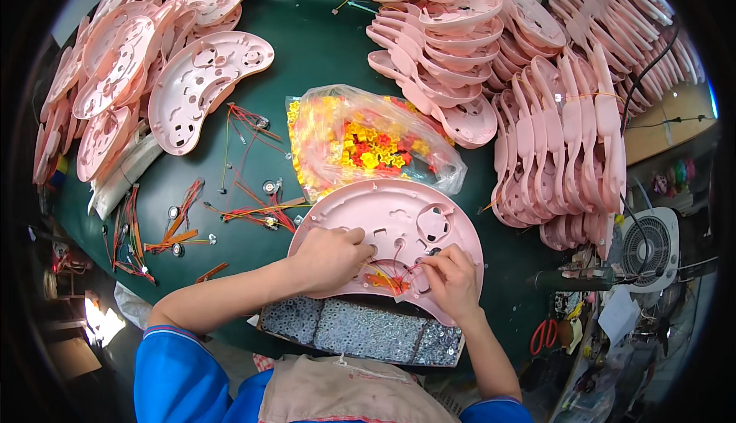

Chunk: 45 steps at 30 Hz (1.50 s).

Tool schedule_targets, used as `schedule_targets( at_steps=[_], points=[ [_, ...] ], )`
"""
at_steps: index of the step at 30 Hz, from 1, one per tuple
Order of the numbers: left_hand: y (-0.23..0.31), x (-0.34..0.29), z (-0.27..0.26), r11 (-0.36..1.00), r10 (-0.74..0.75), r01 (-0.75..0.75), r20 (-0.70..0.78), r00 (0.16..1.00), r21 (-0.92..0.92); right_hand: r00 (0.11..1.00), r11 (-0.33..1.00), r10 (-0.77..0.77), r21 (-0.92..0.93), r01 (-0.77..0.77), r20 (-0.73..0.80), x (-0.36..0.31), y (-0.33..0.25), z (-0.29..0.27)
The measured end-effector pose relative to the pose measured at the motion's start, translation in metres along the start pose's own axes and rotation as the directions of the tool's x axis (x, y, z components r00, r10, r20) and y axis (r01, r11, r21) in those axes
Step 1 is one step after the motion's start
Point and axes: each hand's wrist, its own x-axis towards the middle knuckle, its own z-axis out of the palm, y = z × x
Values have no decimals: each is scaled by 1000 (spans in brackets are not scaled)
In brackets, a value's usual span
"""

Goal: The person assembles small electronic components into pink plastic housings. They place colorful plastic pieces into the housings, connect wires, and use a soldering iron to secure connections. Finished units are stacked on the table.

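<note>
Shell of curved pink plastic (353,210) stretched left-to-right, arching away; right hand (452,276) pinched red wires (398,283), left hand (331,257) hid its grip.

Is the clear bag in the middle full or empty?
Not empty: yellow and red pieces show through the clear bag. How full, I can't tell.
</note>
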Motion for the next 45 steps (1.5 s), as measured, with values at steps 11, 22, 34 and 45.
schedule_targets(
  at_steps=[11,22,34,45],
  points=[
    [26,4,-1,967,26,-76,-203,979,-243,990,989,-74,-120,88,119,13,-8,0],
    [-11,-64,-17,848,-478,304,-378,793,-435,944,916,330,-250,-313,28,-50,28,-53],
    [-221,-44,-101,826,-481,537,-710,514,-171,886,181,303,891,-416,352,261,-26,99],
    [-301,-100,-112,818,-476,554,-721,504,-153,895,232,118,864,-446,430,190,-53,27]
  ],
)
